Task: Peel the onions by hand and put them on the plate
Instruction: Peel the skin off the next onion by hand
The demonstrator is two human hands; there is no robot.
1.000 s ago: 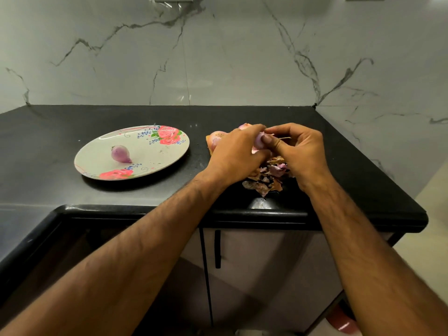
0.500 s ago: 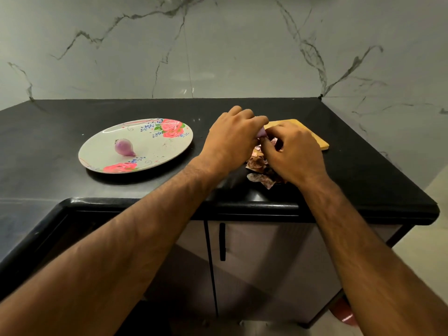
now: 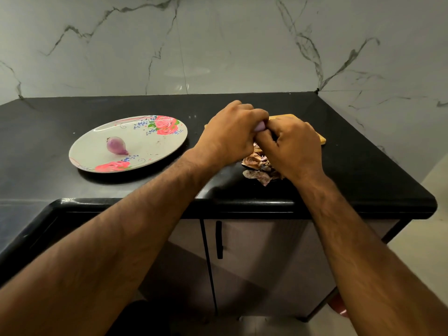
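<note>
A small purple onion is almost wholly hidden between my two hands above the counter; only a pale purple bit shows. My left hand grips it from the left with curled fingers. My right hand has its fingers curled against the onion's right side, pinching at it. One peeled purple onion lies on the floral plate to the left of my hands. A heap of dry onion skins sits on the counter under my hands.
A wooden cutting board lies behind my hands, mostly hidden. The black counter ends in a rounded front edge close to the skins, with a cabinet door and handle below. Marble walls close the back and right side.
The view has tilted, uncovering the cutting board; the second onion seen beside my left hand a second ago is now hidden. My hands have closed tighter together around the onion.
</note>
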